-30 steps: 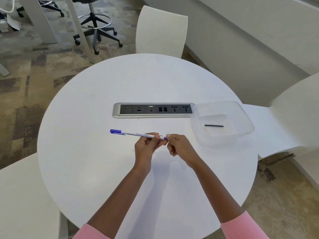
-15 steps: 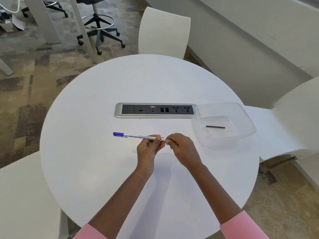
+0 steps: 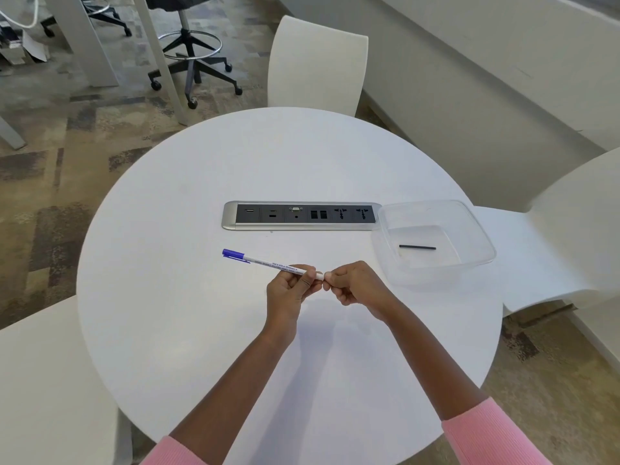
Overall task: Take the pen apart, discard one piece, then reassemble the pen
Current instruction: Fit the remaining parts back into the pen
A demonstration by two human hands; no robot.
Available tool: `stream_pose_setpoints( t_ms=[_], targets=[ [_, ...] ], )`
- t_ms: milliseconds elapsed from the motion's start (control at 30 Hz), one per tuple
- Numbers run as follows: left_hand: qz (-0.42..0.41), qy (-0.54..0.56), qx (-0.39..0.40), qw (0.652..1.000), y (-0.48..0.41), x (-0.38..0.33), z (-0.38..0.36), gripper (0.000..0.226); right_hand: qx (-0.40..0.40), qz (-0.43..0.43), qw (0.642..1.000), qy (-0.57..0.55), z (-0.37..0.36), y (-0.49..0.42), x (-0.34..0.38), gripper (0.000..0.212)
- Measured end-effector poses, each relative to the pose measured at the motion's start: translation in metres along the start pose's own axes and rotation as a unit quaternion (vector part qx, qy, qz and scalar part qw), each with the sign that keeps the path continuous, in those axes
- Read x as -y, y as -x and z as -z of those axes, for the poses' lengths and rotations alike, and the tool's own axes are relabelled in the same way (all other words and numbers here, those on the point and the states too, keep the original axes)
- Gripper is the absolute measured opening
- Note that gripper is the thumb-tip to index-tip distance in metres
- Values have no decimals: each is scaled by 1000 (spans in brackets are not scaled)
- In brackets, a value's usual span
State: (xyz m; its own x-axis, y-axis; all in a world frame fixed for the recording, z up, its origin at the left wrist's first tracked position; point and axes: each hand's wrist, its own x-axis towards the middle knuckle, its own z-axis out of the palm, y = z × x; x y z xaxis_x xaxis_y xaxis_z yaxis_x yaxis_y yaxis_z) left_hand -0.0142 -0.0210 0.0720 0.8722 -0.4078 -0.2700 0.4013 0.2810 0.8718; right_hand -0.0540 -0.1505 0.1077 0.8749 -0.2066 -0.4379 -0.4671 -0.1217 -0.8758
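Observation:
A white pen (image 3: pixel 268 262) with a blue cap at its far left end is held just above the round white table (image 3: pixel 167 330). My left hand (image 3: pixel 290 289) grips the pen's barrel near its right end. My right hand (image 3: pixel 357 286) pinches the pen's right tip, fingers curled around it. To the right stands a clear plastic container (image 3: pixel 469 229), and a thin black rod (image 3: pixel 417 247) lies inside it on the bottom.
A silver and black socket panel (image 3: pixel 302 215) is set into the table's middle, behind the hands. White chairs stand at the far side (image 3: pixel 317 62), the right (image 3: pixel 570 236) and the near left (image 3: pixel 50 380). A wheeled office stool (image 3: pixel 191 58) is on the floor beyond.
Both hands and the pen stay together in about the same pose; the pen's capped end has tilted slightly. The grip looks unchanged.

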Motion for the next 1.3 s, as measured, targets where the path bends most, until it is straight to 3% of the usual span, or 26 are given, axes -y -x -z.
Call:
stream_pose_setpoints(
  t_ms=[167, 333, 567, 733, 900, 1067, 1167, 1300],
  targets=[
    [8, 39, -26, 999, -2, -2, -1, 9, -66, 50, 994, 66, -13, 5, -2, 35],
    [25, 59, -54, 996, -2, -1, -2, 10, -135, 131, 963, 192, -22, 13, -11, 13],
    [28, 71, -36, 996, -1, 0, -3, 11, -163, 226, 908, 312, -20, 12, -12, 20],
    [26, 63, -20, 997, -1, 1, 0, 12, -141, 179, 936, 267, -18, 7, -9, 20],
    [16, 33, -5, 999, -3, 0, 2, 12, -71, 66, 990, 99, -12, 1, -2, 34],
    [10, 11, -12, 1000, -5, -2, 0, 11, 10, -2, 1000, -5, -5, -1, 1, 36],
    [6, 29, -24, 999, -8, -5, -1, 10, -38, 26, 999, -24, -13, -1, -2, 38],
    [17, 35, -62, 997, -9, -5, -2, 9, -126, 83, 984, 89, -23, 1, -12, 27]
  ],
)
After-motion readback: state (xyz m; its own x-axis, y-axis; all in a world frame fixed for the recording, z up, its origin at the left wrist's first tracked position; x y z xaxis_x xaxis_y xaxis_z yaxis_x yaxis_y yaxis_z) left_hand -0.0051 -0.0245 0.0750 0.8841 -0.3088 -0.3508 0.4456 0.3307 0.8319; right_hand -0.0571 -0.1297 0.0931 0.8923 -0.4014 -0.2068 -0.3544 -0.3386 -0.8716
